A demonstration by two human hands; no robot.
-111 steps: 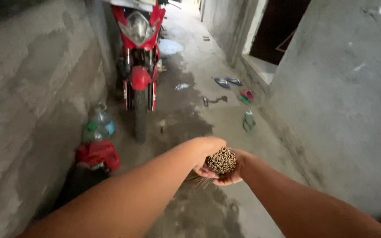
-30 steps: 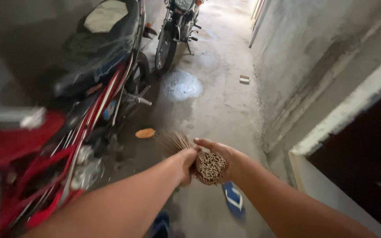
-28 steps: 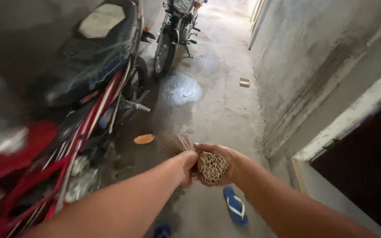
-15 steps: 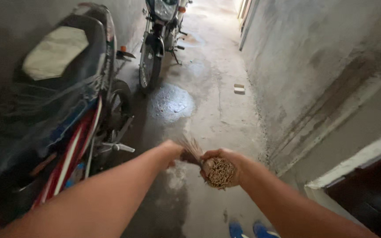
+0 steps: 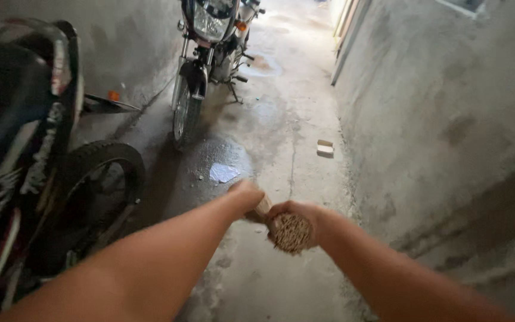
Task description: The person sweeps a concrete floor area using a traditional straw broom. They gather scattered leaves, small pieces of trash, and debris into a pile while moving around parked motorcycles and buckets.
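A stick broom (image 5: 290, 231), a tight bundle of thin tan sticks, points its cut end toward me at the middle of the view. My right hand (image 5: 303, 216) wraps the bundle near that end. My left hand (image 5: 247, 197) grips it just ahead, further down the sticks; the splayed tip is hidden behind that hand. Both arms reach forward over the wet concrete floor (image 5: 269, 131) of a narrow alley.
A red and black motorcycle (image 5: 37, 149) fills the left side, its rear wheel (image 5: 99, 185) close to my left arm. A second motorcycle (image 5: 201, 53) stands ahead by the left wall. A puddle (image 5: 225, 170) and a small block (image 5: 325, 147) lie ahead. A rough grey wall (image 5: 448, 107) runs along the right.
I have walked forward along the alley past the red motorcycle; the sandals and dark doorway have dropped out of view. The broom stays in both hands, its tip now hidden.
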